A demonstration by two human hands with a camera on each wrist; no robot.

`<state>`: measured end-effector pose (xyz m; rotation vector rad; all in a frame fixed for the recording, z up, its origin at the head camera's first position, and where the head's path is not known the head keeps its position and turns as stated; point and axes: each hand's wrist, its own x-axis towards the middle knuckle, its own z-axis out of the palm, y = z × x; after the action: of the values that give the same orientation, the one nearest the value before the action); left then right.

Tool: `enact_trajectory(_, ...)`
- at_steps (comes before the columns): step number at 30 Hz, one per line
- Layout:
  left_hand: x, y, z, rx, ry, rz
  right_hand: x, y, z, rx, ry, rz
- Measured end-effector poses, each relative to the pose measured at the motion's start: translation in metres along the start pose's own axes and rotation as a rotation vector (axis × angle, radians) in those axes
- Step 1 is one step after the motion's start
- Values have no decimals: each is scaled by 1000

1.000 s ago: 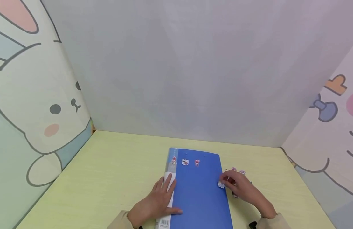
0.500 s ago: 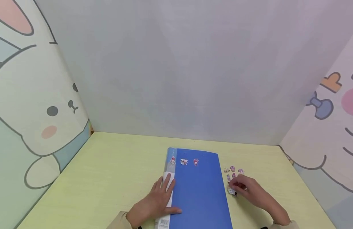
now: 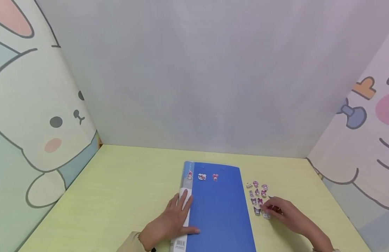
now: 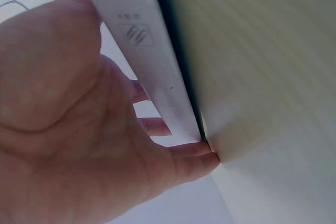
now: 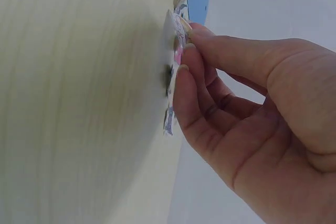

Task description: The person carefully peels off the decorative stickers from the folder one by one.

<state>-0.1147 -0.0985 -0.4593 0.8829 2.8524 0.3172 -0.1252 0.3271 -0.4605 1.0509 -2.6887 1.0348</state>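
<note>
A blue file folder [image 3: 219, 206] with a pale spine lies on the table. My left hand [image 3: 169, 222] rests on its spine side, fingers spread and thumb reaching onto the blue cover. In the left wrist view the fingers of the left hand [image 4: 89, 108] lie along the white spine [image 4: 152, 61], one fingertip touching the table. To the folder's right, my right hand [image 3: 286, 213] pinches a small whitish sticker [image 3: 266, 216] between thumb and fingers. The right wrist view has this sticker [image 5: 180, 27] at the fingertips, slightly tilted, close to the table.
Several cartoon character stickers [image 3: 257, 192] lie grouped on the table just right of the folder. Three more stickers [image 3: 202, 176] sit in a row along the folder's top. The yellow table [image 3: 128, 182] meets a grey backdrop [image 3: 197, 87], with cartoon-printed panels at both sides.
My right hand has moved right with the whitish sticker, from the folder's right edge to beside the grouped stickers, which now show more fully. My left hand has stayed on the folder.
</note>
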Motion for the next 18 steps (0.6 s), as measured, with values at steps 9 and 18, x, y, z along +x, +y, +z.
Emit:
enact_trajectory(9,0,-1,0,-30,6,6,-1,3,1,11,-19,23)
enact_trajectory(18,0,-2,-1,-5,16,22,0,2,3,32,-18,79)
